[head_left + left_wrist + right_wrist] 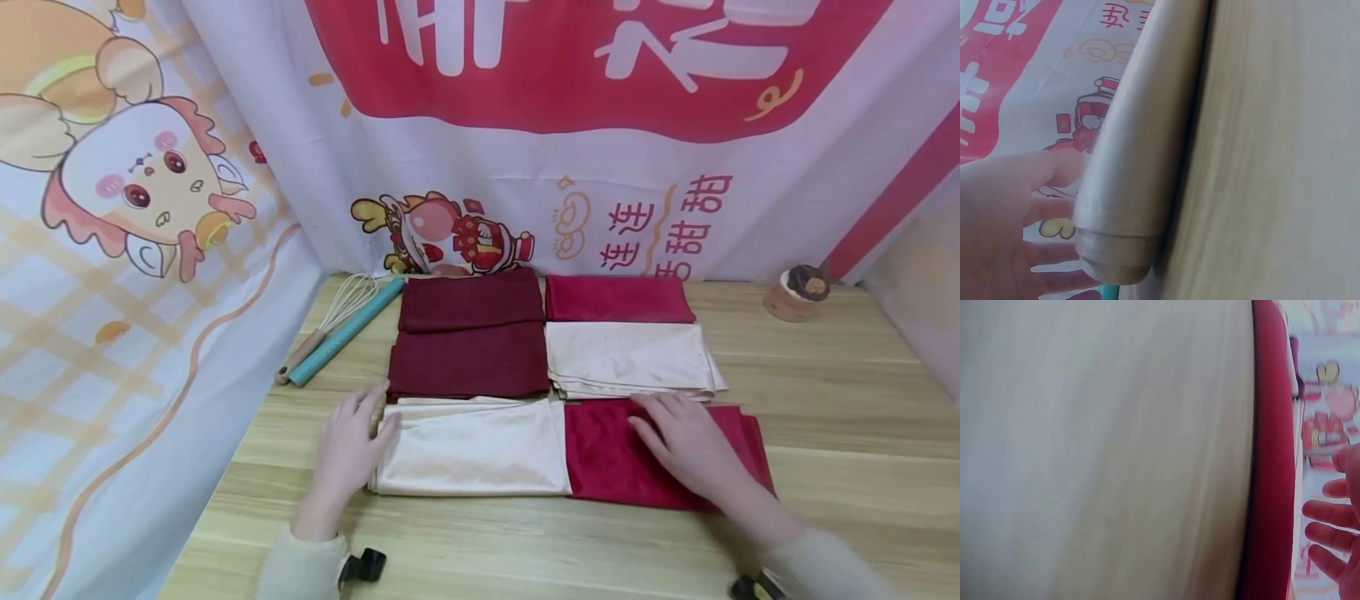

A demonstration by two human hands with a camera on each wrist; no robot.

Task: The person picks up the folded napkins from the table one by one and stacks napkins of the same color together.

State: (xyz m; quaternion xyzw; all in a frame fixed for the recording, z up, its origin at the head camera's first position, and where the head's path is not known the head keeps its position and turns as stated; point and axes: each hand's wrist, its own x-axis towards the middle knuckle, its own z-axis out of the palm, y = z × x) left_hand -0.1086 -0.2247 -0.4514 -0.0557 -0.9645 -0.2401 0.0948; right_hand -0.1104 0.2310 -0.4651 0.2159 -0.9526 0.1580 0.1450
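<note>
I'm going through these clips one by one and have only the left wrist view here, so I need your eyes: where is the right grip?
Observer: In the head view, the right grip is over the red cloth at the front right.
Operator: And what lies on the far side of the pale cloth I can see?
Observer: Two folded maroon cloths, one behind the other.
Operator: There's a teal tip low in my picture. Anything next to it?
Observer: It looks to be part of the teal bar, and a whisk lies alongside that.
</note>
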